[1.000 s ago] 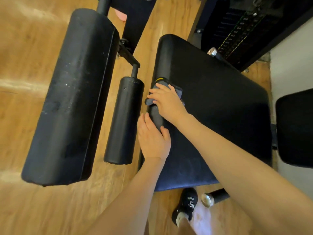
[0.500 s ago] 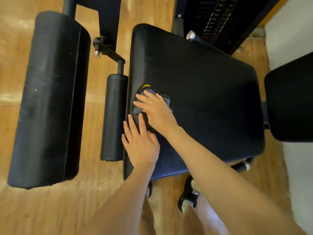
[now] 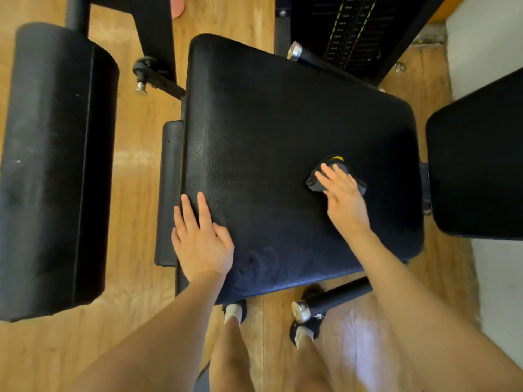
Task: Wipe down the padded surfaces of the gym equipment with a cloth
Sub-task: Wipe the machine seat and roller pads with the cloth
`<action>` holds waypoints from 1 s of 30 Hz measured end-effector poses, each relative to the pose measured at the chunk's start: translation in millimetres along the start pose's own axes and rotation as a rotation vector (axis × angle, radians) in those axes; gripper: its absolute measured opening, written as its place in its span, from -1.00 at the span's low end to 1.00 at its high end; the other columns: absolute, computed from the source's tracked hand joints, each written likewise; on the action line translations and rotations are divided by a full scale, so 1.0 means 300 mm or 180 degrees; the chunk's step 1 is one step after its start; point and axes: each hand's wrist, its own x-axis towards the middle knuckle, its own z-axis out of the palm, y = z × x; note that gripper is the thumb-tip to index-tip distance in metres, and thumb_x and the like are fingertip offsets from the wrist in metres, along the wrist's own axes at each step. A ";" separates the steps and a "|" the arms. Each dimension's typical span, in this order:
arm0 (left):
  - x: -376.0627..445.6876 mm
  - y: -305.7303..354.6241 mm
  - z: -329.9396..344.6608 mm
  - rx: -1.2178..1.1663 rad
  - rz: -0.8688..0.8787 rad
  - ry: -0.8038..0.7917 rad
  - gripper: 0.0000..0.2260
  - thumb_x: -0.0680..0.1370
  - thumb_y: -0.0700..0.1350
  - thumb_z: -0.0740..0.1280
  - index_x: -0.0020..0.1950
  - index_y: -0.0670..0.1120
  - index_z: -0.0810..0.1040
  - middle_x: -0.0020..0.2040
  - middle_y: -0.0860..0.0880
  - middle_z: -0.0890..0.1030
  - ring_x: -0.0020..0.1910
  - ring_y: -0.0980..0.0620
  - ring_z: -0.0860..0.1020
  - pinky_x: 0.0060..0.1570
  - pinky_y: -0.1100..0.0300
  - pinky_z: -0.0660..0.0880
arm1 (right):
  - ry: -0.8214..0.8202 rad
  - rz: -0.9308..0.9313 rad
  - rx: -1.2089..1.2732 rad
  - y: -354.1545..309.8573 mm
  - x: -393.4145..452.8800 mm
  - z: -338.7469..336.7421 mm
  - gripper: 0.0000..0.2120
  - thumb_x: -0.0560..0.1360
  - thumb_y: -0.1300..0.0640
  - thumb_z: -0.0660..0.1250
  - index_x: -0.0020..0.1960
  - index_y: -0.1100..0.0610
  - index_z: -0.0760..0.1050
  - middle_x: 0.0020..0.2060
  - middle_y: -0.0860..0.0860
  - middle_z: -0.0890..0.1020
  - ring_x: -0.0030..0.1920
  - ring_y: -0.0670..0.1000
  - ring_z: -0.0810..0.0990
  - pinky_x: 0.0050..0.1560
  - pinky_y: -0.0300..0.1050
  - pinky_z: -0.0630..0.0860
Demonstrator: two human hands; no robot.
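- One view only, from the head camera, looking straight down on the machine.
- The seat pad (image 3: 283,142) fills the middle of the picture, a broad black cushion whose longer run goes from the left edge toward the right.
- The cloth (image 3: 334,176), dark grey with a small yellow tab at its far end, lies flat on the pad near its right edge, well apart from the left edge.
- The right hand (image 3: 343,199) lies on top of the cloth, fingers straight and spread, pressing it down rather than curling round it; the cloth pokes out past the fingertips on the far side and to the left.
- The right forearm runs in from the lower right, so most of the unwiped-looking pad lies left and far of that hand.
- The left hand (image 3: 199,239) rests flat on the pad's near-left corner, fingers straight and holding nothing, apparently bracing the body.
- The right hand is plainly the one for the next stroke, which I judge would sweep leftward or away across the pad.
- A backrest pad (image 3: 478,159) sits just beside the cloth's side of the seat, and a large roller pad (image 3: 56,165) and a small roller pad (image 3: 168,193) stand to the left.
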 end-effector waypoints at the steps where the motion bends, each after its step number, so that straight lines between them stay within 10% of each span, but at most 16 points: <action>1: 0.000 0.001 0.001 -0.0008 -0.0011 0.0003 -0.44 0.52 -0.01 -0.07 0.54 -0.05 0.12 0.54 -0.13 0.13 0.50 -0.19 0.11 0.41 -0.15 0.16 | -0.0012 0.0133 -0.0015 0.046 -0.014 -0.016 -0.59 0.46 0.34 0.15 0.28 0.22 0.47 0.31 0.13 0.47 0.37 0.18 0.36 0.36 0.13 0.17; 13: -0.002 0.010 0.007 -0.0047 -0.0090 0.0111 -0.43 0.51 -0.04 0.00 0.54 -0.03 0.13 0.55 -0.11 0.10 0.50 -0.17 0.10 0.36 -0.18 0.19 | -0.0022 0.0638 -0.0029 0.380 -0.090 -0.151 -0.59 0.53 0.40 0.17 0.35 0.20 0.39 0.39 0.11 0.37 0.43 0.10 0.25 0.45 -0.01 0.07; 30: -0.005 0.006 0.019 0.0041 -0.0059 0.0160 -0.44 0.51 -0.05 0.00 0.53 -0.08 0.15 0.53 -0.16 0.15 0.48 -0.23 0.15 0.32 -0.22 0.25 | 0.1057 0.2379 0.0370 0.220 -0.167 -0.046 -0.63 0.61 0.22 0.08 0.41 0.17 0.32 0.43 0.05 0.30 0.48 0.05 0.15 0.46 0.03 0.10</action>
